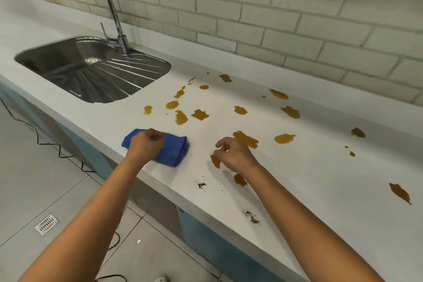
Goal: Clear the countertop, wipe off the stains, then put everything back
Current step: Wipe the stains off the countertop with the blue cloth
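— What's the countertop [297, 190] looking like?
— It's showing smooth and white, faintly glossy, with wet-looking amber stains [200, 114] shining on it.
— And the cloth [174, 151]?
— Blue, soft, matt fabric. The sink [91, 71] and tap [112, 9] are gleaming as polished metal; the wall tiles [274, 25] are looking rough.

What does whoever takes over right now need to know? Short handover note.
Left hand: over the folded blue cloth near the counter's front edge; grip unclear.
Right hand: loosely curled, holds nothing, above the stains.
Countertop: already cleared of items; none in view.
Not done: orange-brown stains spread from beside the sink to the right end; dark crumbs by the front edge.
Left: wipe it all, then put the items back.
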